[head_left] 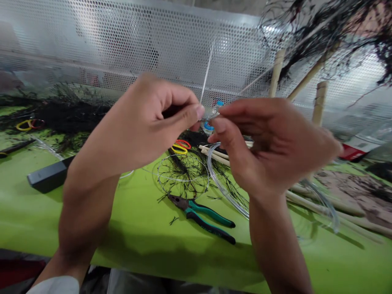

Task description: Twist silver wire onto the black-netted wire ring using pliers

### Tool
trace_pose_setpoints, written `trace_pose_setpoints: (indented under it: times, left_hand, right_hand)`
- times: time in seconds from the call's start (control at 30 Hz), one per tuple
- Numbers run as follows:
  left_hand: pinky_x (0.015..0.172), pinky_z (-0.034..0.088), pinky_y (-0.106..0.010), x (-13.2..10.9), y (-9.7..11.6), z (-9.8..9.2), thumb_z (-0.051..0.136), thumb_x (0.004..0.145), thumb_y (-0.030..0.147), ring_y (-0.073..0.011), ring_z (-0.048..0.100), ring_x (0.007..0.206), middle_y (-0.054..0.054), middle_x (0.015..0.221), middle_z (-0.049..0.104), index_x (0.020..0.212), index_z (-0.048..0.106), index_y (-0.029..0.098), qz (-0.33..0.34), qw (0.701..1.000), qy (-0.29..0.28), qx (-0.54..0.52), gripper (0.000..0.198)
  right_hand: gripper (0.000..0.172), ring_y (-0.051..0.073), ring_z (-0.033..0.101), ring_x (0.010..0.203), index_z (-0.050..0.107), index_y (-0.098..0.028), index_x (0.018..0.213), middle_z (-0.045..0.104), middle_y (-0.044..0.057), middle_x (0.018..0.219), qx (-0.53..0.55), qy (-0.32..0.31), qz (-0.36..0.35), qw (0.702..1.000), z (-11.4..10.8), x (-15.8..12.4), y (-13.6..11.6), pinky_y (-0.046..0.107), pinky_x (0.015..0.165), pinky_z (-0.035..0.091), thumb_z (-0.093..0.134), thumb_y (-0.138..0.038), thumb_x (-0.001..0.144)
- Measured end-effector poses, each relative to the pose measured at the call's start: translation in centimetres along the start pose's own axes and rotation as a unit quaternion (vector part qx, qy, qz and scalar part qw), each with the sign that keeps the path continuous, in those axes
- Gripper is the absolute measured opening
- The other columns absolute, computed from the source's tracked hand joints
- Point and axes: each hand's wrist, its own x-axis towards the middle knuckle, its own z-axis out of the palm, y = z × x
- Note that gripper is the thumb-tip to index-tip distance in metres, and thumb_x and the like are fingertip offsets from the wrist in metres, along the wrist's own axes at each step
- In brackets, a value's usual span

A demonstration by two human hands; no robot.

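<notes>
Above the table (143, 220), your left hand (156, 120) and right hand (268, 141) curl thumb towards forefinger; whether either grasps anything, you cannot tell. Beside your left fingertips rises a thin white strip (207, 74); pliers (190, 213) lie below, between both.

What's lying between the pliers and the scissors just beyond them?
A thin loop and black strands, as the head view shows.

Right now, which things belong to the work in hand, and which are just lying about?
Apparently in use:
Whatever the left hand and right hand are pinching, too small to identify
Perhaps the black strands below

Apparently lying about:
Pliers
Red-and-yellow handles
Dark box
Bottle
</notes>
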Motion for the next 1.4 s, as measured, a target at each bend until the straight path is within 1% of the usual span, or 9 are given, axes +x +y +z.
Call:
trace_pose_setpoints:
  times: [0.1, 0.2, 0.4, 0.6, 0.87, 1.03, 1.13, 1.27, 1.4]
  left_hand:
    - [0.047, 0.023, -0.02, 0.0, 0.1, 0.0, 0.056, 0.096, 0.032, -0.0049, 0.033, 0.05, 0.006, 0.055, 0.039, 0.068, 0.065, 0.017, -0.019, 0.999, 0.003, -0.03, 0.033]
    - [0.052, 0.024, -0.019, 0.0, 0.2, 0.0, 0.047, 0.098, 0.032, -0.003, 0.031, 0.054, 0.006, 0.058, 0.036, 0.063, 0.057, 0.015, -0.017, 1.0, 0.002, -0.009, 0.04]
    - [0.046, 0.02, -0.026, 0.3, -0.3, 0.0, 0.059, 0.095, 0.028, -0.0079, 0.028, 0.053, 0.004, 0.056, 0.035, 0.062, 0.056, 0.019, 0.009, 1.0, -0.005, -0.028, 0.034]
    - [0.059, 0.027, -0.023, 0.3, -0.5, -0.1, 0.049, 0.1, 0.027, -0.0039, 0.029, 0.056, 0.006, 0.06, 0.034, 0.069, 0.062, 0.013, 0.052, 0.997, 0.004, 0.052, 0.037]
    - [0.064, 0.03, -0.025, -0.2, 0.1, 0.6, 0.057, 0.101, 0.027, -0.0063, 0.032, 0.055, 0.007, 0.057, 0.04, 0.075, 0.064, 0.018, 0.107, 0.984, 0.07, 0.127, 0.028]
    - [0.063, 0.03, -0.025, 0.0, 0.1, 1.0, 0.058, 0.098, 0.025, -0.0072, 0.033, 0.054, 0.006, 0.056, 0.04, 0.073, 0.066, 0.016, 0.107, 0.984, 0.078, 0.117, 0.027]
    - [0.06, 0.029, -0.025, 0.1, -0.2, 0.8, 0.058, 0.097, 0.022, -0.0073, 0.03, 0.054, 0.006, 0.056, 0.037, 0.071, 0.067, 0.017, 0.104, 0.988, 0.067, 0.087, 0.028]
    - [0.053, 0.024, -0.025, 0.0, -0.4, 0.4, 0.058, 0.099, 0.022, -0.0065, 0.03, 0.055, 0.005, 0.057, 0.038, 0.069, 0.066, 0.015, 0.073, 0.994, 0.061, 0.045, 0.032]
    - [0.061, 0.026, -0.025, -0.2, 0.0, -0.1, 0.052, 0.103, 0.025, -0.0033, 0.03, 0.059, 0.005, 0.059, 0.036, 0.071, 0.065, 0.009, 0.017, 0.998, 0.051, 0.044, 0.038]
  right_hand:
    - [0.019, 0.018, 0.079, 0.068, 0.079, -0.027, 0.101, 0.084, -0.003, 0.088, -0.155, 0.058, -0.189, 0.968, -0.1, -0.5, 0.7, 0.026, 0.061, 0.063, 0.081, -0.016, 0.086]
    - [0.029, 0.021, 0.081, 0.075, 0.078, -0.031, 0.117, 0.084, -0.003, 0.102, -0.183, 0.062, -0.252, 0.948, -0.2, -1.2, 1.9, 0.031, 0.067, 0.066, 0.076, -0.017, 0.091]
    - [0.026, 0.028, 0.082, 0.096, 0.077, -0.036, 0.122, 0.084, -0.001, 0.106, -0.141, -0.036, -0.105, 0.984, 0.0, -1.5, 2.2, 0.039, 0.078, 0.069, 0.071, -0.029, 0.098]
    - [0.018, 0.024, 0.081, 0.09, 0.079, -0.031, 0.11, 0.083, 0.0, 0.102, -0.128, -0.008, -0.107, 0.986, 0.7, -0.7, 0.7, 0.036, 0.078, 0.067, 0.068, -0.022, 0.099]
    - [0.009, 0.015, 0.07, 0.06, 0.075, -0.027, 0.092, 0.075, -0.004, 0.07, -0.132, -0.081, -0.048, 0.987, -1.0, 0.4, -0.7, 0.029, 0.062, 0.056, 0.07, -0.021, 0.097]
    - [0.016, 0.012, 0.046, 0.038, 0.071, -0.027, 0.079, 0.06, -0.005, 0.05, 0.009, -0.156, 0.076, 0.985, -1.4, 1.1, -0.4, 0.029, 0.042, 0.041, 0.071, -0.026, 0.095]
    - [0.019, 0.013, 0.049, 0.038, 0.069, -0.029, 0.077, 0.06, -0.004, 0.051, 0.084, -0.178, 0.096, 0.976, -1.2, 1.2, 0.1, 0.029, 0.035, 0.036, 0.068, -0.029, 0.096]
    - [0.013, 0.013, 0.066, 0.052, 0.074, -0.029, 0.101, 0.075, -0.004, 0.074, -0.052, -0.148, -0.013, 0.988, -1.3, 0.8, 0.1, 0.027, 0.047, 0.052, 0.066, -0.019, 0.097]
    - [0.022, 0.014, 0.074, 0.067, 0.074, -0.027, 0.107, 0.081, -0.003, 0.093, -0.187, -0.041, -0.177, 0.965, -0.6, 0.2, 0.3, 0.026, 0.063, 0.058, 0.075, -0.012, 0.091]
